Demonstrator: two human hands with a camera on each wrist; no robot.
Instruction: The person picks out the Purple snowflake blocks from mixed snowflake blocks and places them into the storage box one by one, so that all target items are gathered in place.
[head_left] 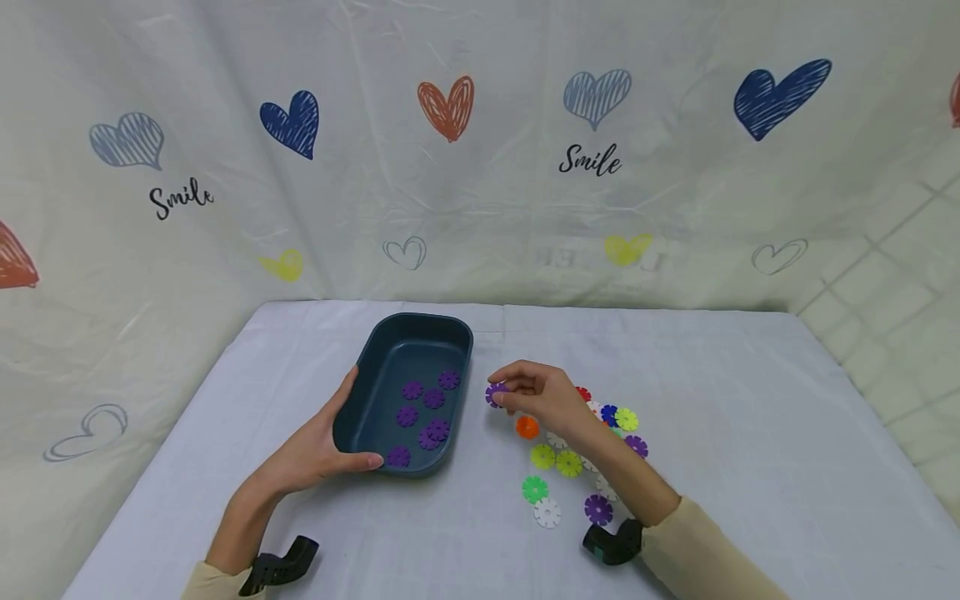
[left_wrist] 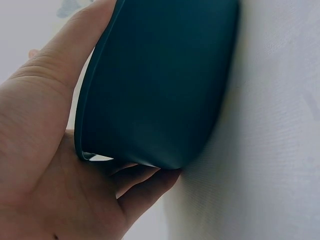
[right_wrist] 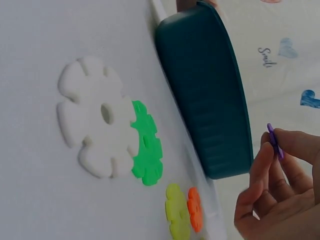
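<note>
A dark teal plastic tray [head_left: 360,425] stands on the table with several purple snowflake discs [head_left: 407,416] lying inside it. My left hand [head_left: 311,446] grips the tray's near left corner, thumb over the rim; the left wrist view shows fingers curled along the tray wall [left_wrist: 160,85]. To the right of the tray, my right hand [head_left: 543,400] pinches one purple snowflake disc [head_left: 495,395] between thumb and fingertips, above the table. In the right wrist view this purple disc [right_wrist: 275,141] appears edge-on in the fingers, with the tray [right_wrist: 205,95] beyond.
Loose discs lie under and around my right forearm: an orange one [head_left: 527,427], yellow ones [head_left: 568,463], a green one [head_left: 535,489], a white one [head_left: 547,512], a blue one [head_left: 610,415] and purple ones [head_left: 598,510]. A cloth backdrop with printed hearts [head_left: 446,108] hangs behind the table.
</note>
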